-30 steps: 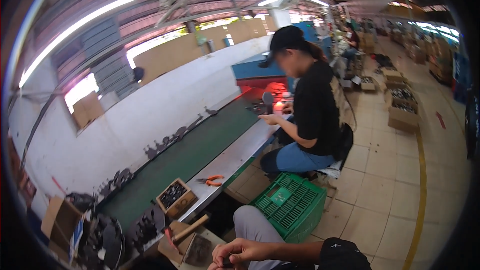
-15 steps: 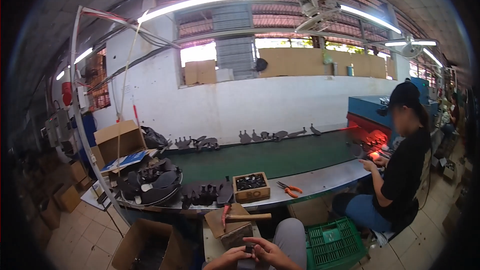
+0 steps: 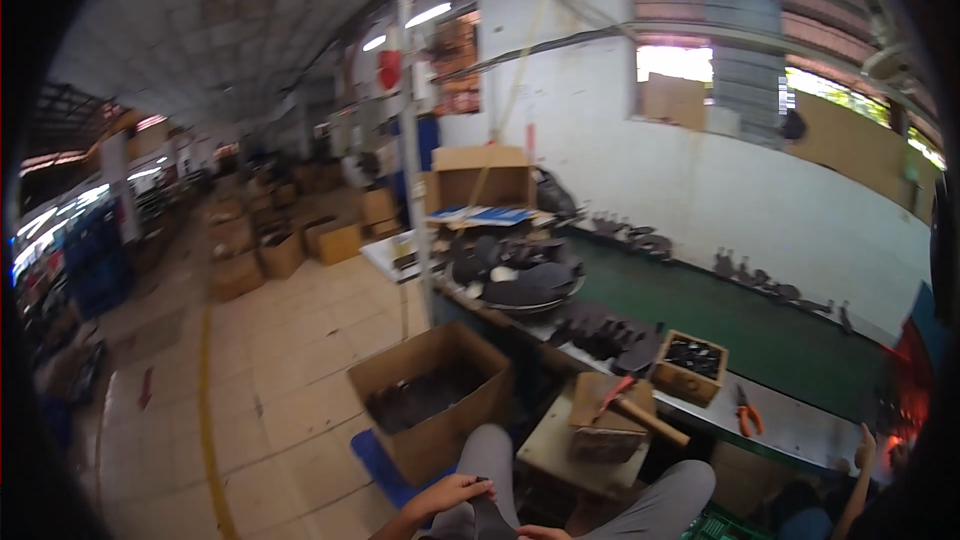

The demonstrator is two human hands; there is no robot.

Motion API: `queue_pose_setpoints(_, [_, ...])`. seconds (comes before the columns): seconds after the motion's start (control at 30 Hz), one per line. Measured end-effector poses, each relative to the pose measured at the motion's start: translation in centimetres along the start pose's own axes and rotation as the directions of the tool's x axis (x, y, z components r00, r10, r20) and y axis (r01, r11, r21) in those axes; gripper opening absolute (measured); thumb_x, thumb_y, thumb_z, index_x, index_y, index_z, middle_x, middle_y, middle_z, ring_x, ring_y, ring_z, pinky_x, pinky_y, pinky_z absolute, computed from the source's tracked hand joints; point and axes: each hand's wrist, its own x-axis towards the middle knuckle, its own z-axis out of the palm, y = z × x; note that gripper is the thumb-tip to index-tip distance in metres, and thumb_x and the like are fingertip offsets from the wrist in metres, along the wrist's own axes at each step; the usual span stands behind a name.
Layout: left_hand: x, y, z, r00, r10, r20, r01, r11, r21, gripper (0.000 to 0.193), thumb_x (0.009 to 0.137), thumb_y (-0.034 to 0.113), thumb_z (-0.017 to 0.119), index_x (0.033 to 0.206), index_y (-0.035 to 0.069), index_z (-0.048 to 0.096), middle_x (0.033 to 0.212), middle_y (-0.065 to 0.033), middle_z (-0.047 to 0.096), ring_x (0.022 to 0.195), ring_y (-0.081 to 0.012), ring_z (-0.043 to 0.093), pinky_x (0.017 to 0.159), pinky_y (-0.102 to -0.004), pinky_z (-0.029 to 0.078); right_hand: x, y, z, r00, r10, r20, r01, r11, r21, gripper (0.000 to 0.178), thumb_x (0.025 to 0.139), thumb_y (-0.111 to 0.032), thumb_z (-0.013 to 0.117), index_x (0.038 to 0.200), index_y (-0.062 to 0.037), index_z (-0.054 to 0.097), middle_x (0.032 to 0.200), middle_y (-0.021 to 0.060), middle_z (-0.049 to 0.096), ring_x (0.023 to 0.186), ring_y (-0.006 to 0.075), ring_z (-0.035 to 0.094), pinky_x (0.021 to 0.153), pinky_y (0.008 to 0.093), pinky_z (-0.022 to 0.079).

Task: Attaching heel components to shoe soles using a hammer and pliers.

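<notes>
Low in front of my knees, my left hand [image 3: 455,493] is closed on a dark grey flat piece [image 3: 490,520], pinched near its top end. My right hand [image 3: 543,533] is at the piece's other edge, its fingers seemingly closed on it; the lower picture edge cuts off most of this hand. Just ahead, a hammer [image 3: 650,422] with a red head and wooden handle lies across a block [image 3: 605,440] on a low stand [image 3: 550,453]. Left of the stand, an open cardboard box [image 3: 415,440] holds dark pieces.
On the metal-edged bench are a wooden box [image 3: 685,380] of small black parts, orange-handled pliers [image 3: 748,415], dark pieces with upright pegs [image 3: 610,335] and a heaped round tray [image 3: 535,307]. A green conveyor belt [image 3: 720,315] runs behind. A co-worker's arm [image 3: 858,480] shows at right.
My view has swung left, bringing the aisle and cartons into sight. A small black part was between both hands before; now a larger dark flat piece is there, farther left.
</notes>
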Motion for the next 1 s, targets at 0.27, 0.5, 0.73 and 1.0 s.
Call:
queue_pose_setpoints(0.27, [-7.2, 2.0, 1.1, 0.953, -0.001, -0.303, -0.036, 0.993, -0.116, 0.031, 0.098, 0.025, 0.063, 0.117, 0.000, 0.064, 0.112, -0.0088, 0.071, 0.108, -0.0138, 0.063, 0.098, -0.0269, 0.045, 1.2, -0.3, 1.6, 0.991, 0.098, 0.091, -0.107, 0.989, 0.098, 0.029, 0.088, -0.018, 0.075, 0.110, -0.0027, 0.065, 0.089, -0.0022, 0.063, 0.084, 0.0091, 0.056, 0.076, 0.0257, 0.045])
queue_pose_setpoints(0.5, [-6.7, 7.2, 1.7, 0.938, 0.222, -0.265, -0.241, 0.970, -0.040, 0.029, 0.099, 0.021, 0.061, 0.119, 0.000, 0.062, 0.111, -0.0074, 0.071, 0.105, -0.0105, 0.061, 0.095, -0.0255, 0.046, 0.7, -2.3, 2.5, 0.991, 0.074, 0.114, -0.084, 0.993, 0.084, 0.025, 0.087, -0.016, 0.076, 0.106, -0.0055, 0.064, 0.075, -0.0098, 0.055, 0.067, 0.0019, 0.050, 0.060, 0.0189, 0.039])
queue_pose_setpoints(0.73, [-0.9, 14.5, 5.2, 0.976, 0.210, 0.061, -0.208, 0.977, -0.037, 0.030, 0.097, 0.027, 0.064, 0.108, 0.000, 0.069, 0.098, -0.0034, 0.073, 0.091, -0.0047, 0.061, 0.079, -0.0218, 0.048, -1.9, -6.4, -1.0, 0.984, 0.013, 0.177, -0.020, 0.999, 0.041, 0.024, 0.085, -0.017, 0.078, 0.097, -0.0035, 0.062, 0.073, -0.0054, 0.047, 0.073, 0.0022, 0.048, 0.063, 0.0244, 0.041])
queue_pose_setpoints(1.0, [6.8, 20.0, 9.4, 0.800, 0.125, 0.587, -0.098, 0.992, -0.078, 0.020, 0.094, 0.012, 0.067, 0.106, -0.004, 0.070, 0.097, -0.0079, 0.073, 0.092, -0.0097, 0.065, 0.084, -0.0250, 0.052, -2.7, -9.4, -5.2, 0.886, -0.436, 0.160, 0.456, 0.882, -0.122, 0.023, 0.077, -0.004, 0.082, 0.096, 0.0025, 0.072, 0.087, 0.0142, 0.073, 0.075, 0.0261, 0.070, 0.062, 0.0349, 0.048])
